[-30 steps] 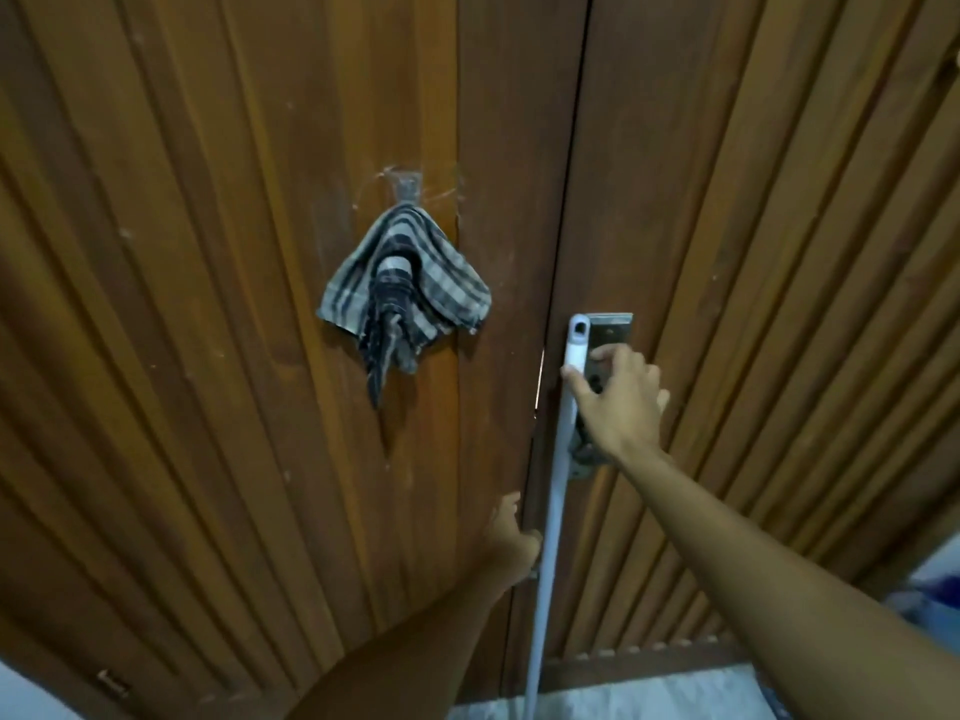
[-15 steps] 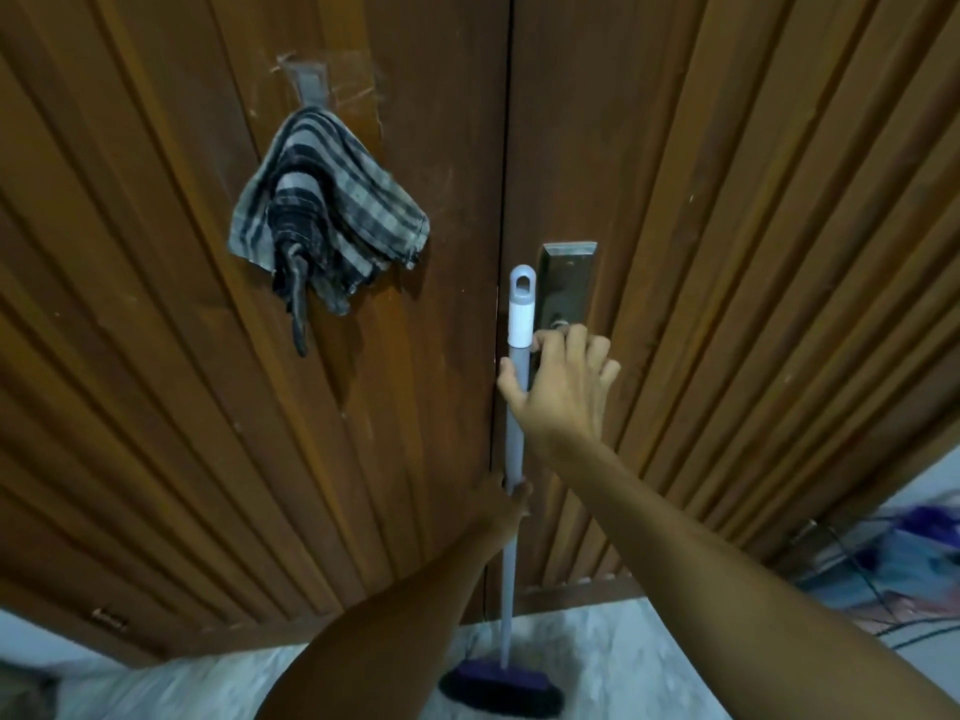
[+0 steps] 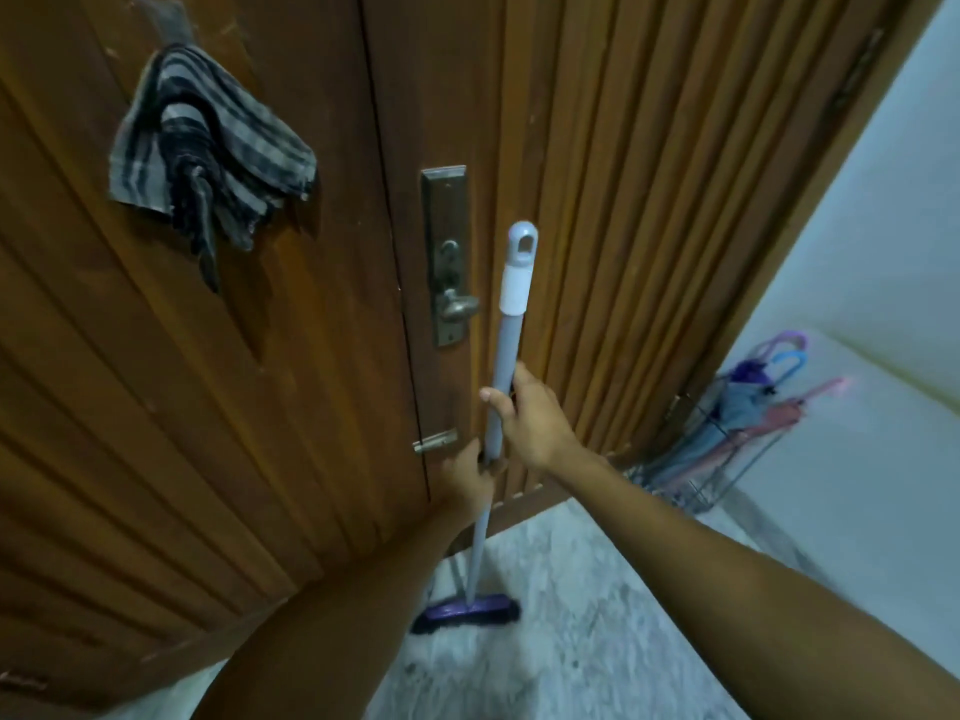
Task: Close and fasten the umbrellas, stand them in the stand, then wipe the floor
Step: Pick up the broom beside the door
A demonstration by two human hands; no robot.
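Observation:
I hold a long grey mop handle (image 3: pixel 505 345) nearly upright in front of the wooden door. My right hand (image 3: pixel 530 420) grips the shaft at mid height, and my left hand (image 3: pixel 467 472) grips it just below. The purple mop head (image 3: pixel 467 611) rests on the pale marble floor (image 3: pixel 597 615). At the right, closed umbrellas (image 3: pixel 743 418) in blue, pink and purple stand in a wire stand (image 3: pixel 701 480) by the white wall.
A striped grey cloth (image 3: pixel 208 148) hangs from a hook on the left door leaf. A metal lock plate with a knob (image 3: pixel 449 262) sits on the right leaf, a latch bolt (image 3: pixel 434 441) lower down. The white wall (image 3: pixel 857 252) bounds the right side.
The view has swung right and down, bringing the umbrella stand into sight. My right hand slid down the mop handle from near its top to mid height. The mop came away from the door.

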